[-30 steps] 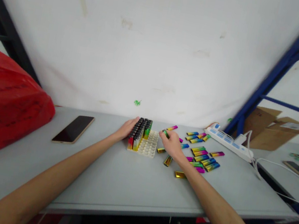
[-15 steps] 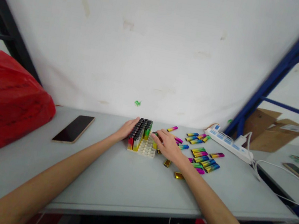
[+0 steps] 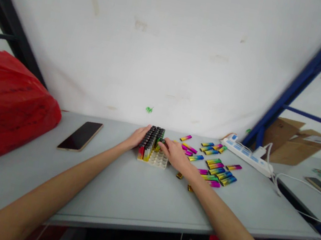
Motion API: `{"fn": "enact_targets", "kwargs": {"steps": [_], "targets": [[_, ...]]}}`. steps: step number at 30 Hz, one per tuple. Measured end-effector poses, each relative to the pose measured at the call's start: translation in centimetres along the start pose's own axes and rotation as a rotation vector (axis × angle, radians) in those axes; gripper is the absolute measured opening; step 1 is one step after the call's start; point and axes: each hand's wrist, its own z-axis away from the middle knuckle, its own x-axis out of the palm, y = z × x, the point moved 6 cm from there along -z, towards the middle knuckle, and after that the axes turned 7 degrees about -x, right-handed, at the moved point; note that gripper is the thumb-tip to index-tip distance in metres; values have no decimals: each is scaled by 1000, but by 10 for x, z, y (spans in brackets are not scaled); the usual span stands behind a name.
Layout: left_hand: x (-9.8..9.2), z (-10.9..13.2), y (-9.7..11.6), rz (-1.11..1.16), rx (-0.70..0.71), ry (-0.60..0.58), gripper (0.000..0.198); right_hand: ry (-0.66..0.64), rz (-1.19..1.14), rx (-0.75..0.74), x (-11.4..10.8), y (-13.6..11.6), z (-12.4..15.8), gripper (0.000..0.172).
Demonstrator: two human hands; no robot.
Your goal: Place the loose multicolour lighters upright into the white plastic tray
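Pinches a lighter (image 3: 158, 146) near-upright in the right hand (image 3: 174, 154), over the tray (image 3: 159, 161), just right of nearer standing lighters (image 3: 147, 146), with left hand (image 3: 137, 137) against their left side, grip unclear.

- From where I stand, both bare, slender forearms reach forward, slanting inward from the lower corners: the left forearm (image 3: 75, 179) and the right forearm (image 3: 225, 220).
- The bare left hand (image 3: 137, 137) reaches forward in line with its wrist, nearly straight; its fingertips are hard to make out.
- The bare right hand (image 3: 174, 154) is turned back upward, thumb and fingers drawn together in a pinch toward the left.
- The two hands are near each other, apart, with the right wrist lower in view than its knuckles.
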Motion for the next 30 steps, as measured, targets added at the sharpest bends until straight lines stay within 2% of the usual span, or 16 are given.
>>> {"fn": "enact_targets", "kwargs": {"steps": [9, 12, 15, 20, 23, 26, 30], "targets": [[-2, -4, -5, -9, -11, 15, 82, -135, 249, -39, 1, -10, -3, 48], [-2, -4, -5, -15, -12, 15, 82, -80, 204, -63, -8, -4, 1, 52], [-2, -3, -5, -21, -18, 15, 81, -4, 215, -4, -22, 21, 5, 51], [-3, -3, -5, -23, -30, 18, 81, -78, 308, 216, -31, 98, 12, 40], [-3, -2, -4, -27, -39, 18, 82, -28, 296, 217, -31, 133, 20, 40], [-3, -1, -4, -23, -51, 20, 84, -34, 236, 130, -22, 147, 23, 50], [-3, 0, -3, -12, -61, 25, 85, -192, 183, 79, -6, 143, 20, 47]]}}
